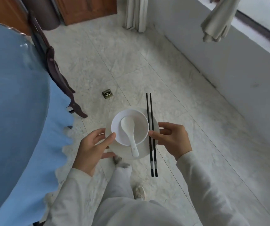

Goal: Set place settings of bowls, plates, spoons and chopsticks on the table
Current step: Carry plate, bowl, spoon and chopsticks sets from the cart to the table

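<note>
I carry a white plate above the floor, in front of my body. A white bowl stands on it, with a white spoon lying inside, handle toward me. A pair of black chopsticks lies across the plate's right side, pointing away. My left hand grips the plate's left rim, thumb against the bowl. My right hand grips the right rim and pins the chopsticks with its thumb.
A round table with a blue cloth fills the left side. A dark wooden chair stands against it. A small metal floor socket sits in the pale tiled floor. A white wall and curtains run on the right.
</note>
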The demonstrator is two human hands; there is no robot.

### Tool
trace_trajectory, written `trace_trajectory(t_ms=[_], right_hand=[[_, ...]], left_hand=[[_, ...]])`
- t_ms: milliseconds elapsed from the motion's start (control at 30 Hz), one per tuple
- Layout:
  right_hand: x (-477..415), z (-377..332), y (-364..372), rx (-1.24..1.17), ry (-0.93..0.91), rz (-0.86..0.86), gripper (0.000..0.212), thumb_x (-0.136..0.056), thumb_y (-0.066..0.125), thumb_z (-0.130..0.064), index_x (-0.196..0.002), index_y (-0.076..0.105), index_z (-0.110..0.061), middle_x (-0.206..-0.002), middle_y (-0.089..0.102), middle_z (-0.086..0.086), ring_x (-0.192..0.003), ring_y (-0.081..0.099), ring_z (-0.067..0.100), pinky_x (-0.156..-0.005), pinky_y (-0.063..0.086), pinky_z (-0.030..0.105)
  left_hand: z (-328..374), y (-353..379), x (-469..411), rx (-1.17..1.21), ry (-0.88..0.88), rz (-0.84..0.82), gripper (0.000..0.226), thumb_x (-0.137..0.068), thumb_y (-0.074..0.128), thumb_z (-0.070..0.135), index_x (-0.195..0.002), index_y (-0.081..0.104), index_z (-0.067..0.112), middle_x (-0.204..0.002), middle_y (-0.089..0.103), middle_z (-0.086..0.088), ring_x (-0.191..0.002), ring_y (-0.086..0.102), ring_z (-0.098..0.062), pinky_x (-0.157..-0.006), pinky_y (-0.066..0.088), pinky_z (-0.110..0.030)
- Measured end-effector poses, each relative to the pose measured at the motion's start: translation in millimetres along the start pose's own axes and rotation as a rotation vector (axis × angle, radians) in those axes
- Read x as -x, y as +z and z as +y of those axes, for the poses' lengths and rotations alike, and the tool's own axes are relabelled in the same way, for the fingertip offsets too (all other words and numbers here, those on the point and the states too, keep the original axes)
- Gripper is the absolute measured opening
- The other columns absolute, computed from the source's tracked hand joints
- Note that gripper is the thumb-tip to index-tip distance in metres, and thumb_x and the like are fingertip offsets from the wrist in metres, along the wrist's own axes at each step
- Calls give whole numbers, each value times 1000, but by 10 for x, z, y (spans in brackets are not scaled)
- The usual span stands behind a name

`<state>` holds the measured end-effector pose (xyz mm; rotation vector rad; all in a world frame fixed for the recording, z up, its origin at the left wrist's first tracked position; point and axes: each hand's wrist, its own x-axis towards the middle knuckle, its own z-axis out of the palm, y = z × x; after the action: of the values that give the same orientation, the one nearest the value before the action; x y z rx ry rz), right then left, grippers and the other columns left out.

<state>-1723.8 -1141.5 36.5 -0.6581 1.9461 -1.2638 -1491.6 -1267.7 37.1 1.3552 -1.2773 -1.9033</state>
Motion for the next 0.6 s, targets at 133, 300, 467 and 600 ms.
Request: trace_trajectory(t_ms=[133, 300, 467, 600], right_hand=[[-857, -252, 219, 12, -13, -27, 27, -73, 92, -29, -97, 79, -33, -75, 81, -4, -70, 79, 13, -62, 64, 27], [-1930, -684, 609, 30, -13, -66, 28, -72, 93, -27, -95, 78, -35, -76, 82, -2, -70, 80, 14, -62, 64, 27], [-2854, -1197, 1006, 42, -34, -128, 25, -71, 92, -30, -88, 78, -43, -77, 82, -3, -72, 80, 14, -63, 65, 28], [-3516, -1545, 1306, 40, -38, -185, 24, -69, 92, -33, -86, 80, -45, -79, 82, -2, -74, 80, 15, -66, 66, 29]], left_hand=[[304, -36, -785, 17, 3, 18, 30, -85, 80, 25, -114, 72, 22, -109, 78, -1, -92, 77, -21, -65, 63, -35], [791, -219, -1764, 49, -3, 59, 32, -83, 82, 26, -113, 71, 24, -109, 78, 0, -92, 77, -19, -65, 63, -34], [1350, -443, -2553, 66, 2, 106, 33, -84, 82, 25, -115, 71, 22, -112, 77, -2, -94, 77, -21, -67, 64, -37], [1724, -612, -3069, 96, 24, 159, 33, -84, 82, 26, -114, 72, 22, -110, 78, -2, -91, 77, -20, -65, 63, -34]])
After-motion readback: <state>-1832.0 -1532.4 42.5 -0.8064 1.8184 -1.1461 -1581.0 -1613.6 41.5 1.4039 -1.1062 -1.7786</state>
